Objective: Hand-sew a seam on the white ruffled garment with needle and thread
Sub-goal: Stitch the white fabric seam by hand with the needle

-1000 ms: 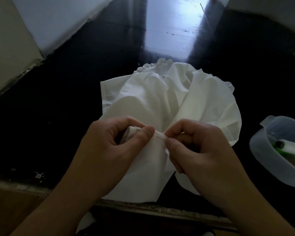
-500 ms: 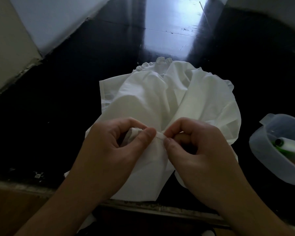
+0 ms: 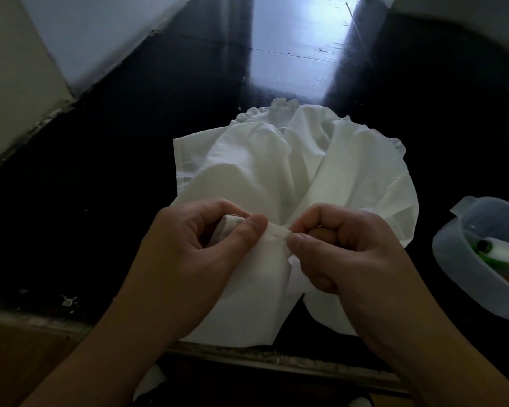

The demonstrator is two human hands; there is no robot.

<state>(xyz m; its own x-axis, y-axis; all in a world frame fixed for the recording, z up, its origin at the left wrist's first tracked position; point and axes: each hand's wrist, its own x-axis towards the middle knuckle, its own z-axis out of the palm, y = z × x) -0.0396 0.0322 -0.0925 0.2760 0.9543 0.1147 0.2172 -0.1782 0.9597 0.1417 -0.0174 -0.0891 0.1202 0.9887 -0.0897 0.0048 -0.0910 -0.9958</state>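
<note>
Both hands pinch a folded edge of the white garment (image 3: 291,177) at the near side of the black table (image 3: 100,186).

The left hand (image 3: 194,259) grips a bunched bit of the fold between thumb and curled fingers; the right hand (image 3: 344,254) pinches the same fold just beside it, thumb tip against the cloth, other fingers curled in. The short strip of fold (image 3: 276,230) stretched between the two thumbs runs left to right, and a faint dark line on it may be the needle or a stitch; I cannot tell which. Any next stitch would likely travel along that strip, with the right hand nearer its free end. The rest of the garment spreads away from the hands, its ruffled edge farthest off. A clear plastic tub (image 3: 465,259) holding a white spool (image 3: 503,248) sits well apart to the right. No readable writing or labels.
</note>
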